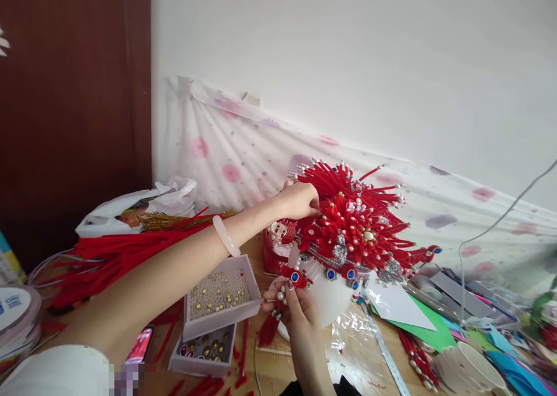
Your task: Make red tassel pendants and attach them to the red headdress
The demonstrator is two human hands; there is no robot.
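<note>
A red headdress (pixel 348 216) with pearls, blue gems and many bead-tipped stalks sits on a white head-shaped stand (pixel 326 297). My left hand (pixel 300 201), on the arm with a pale bangle (pixel 226 236), reaches to its upper left side. Its fingers are bent against the red stalks; the fingertips are partly hidden. Below, my right hand (pixel 300 309) pinches a beaded strand between thumb and fingers. From that strand hangs a red tassel (pixel 268 328), under a blue-gem ornament (pixel 295 277).
Left of the stand are a box of pearls and gold beads (pixel 221 291) and a second box of gems (pixel 204 349). Red strips (pixel 108 257), a phone (pixel 140 344) and a white bag (pixel 108 213) lie farther left. A ruler (pixel 385 349) and cups (pixel 465 367) are right.
</note>
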